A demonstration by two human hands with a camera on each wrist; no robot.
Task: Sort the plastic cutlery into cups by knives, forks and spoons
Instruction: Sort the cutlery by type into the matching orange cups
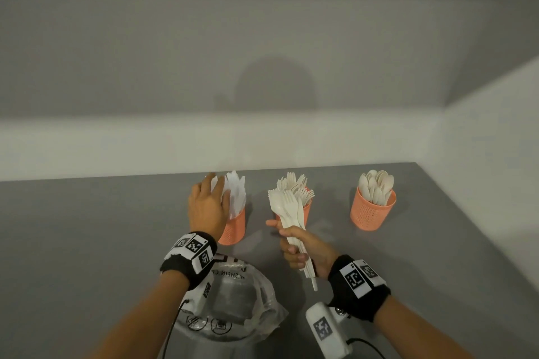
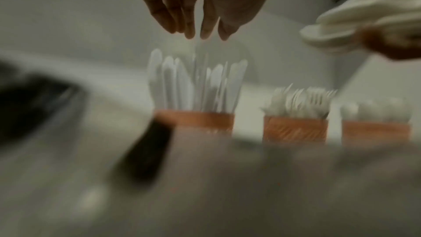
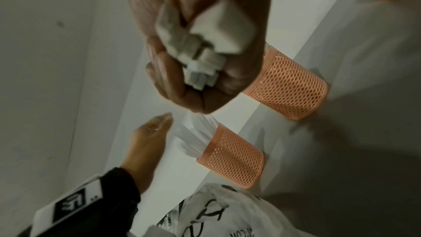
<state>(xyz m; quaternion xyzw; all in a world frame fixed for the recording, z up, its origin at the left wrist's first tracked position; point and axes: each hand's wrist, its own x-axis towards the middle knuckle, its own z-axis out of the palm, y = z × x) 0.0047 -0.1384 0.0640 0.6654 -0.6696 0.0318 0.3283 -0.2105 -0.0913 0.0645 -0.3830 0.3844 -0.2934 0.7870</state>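
Three orange mesh cups stand in a row on the grey table (image 1: 87, 242). The knife cup (image 1: 233, 230) (image 2: 198, 120) is at the left, the fork cup (image 1: 306, 210) (image 2: 296, 129) in the middle, the spoon cup (image 1: 372, 213) (image 2: 376, 132) at the right. My left hand (image 1: 213, 183) (image 2: 200, 33) hovers over the knives, fingers straight and pointing down, with a knife's thin edge (image 2: 198, 15) showing between them. My right hand (image 1: 291, 245) (image 3: 193, 71) grips the handles of a cutlery bundle (image 1: 287, 207), mostly forks, in front of the fork cup.
A crumpled clear plastic bag (image 1: 233, 300) lies near the table's front, between my forearms. A white wall runs right behind the cups and along the table's right side. Bare grey tabletop spreads to the left.
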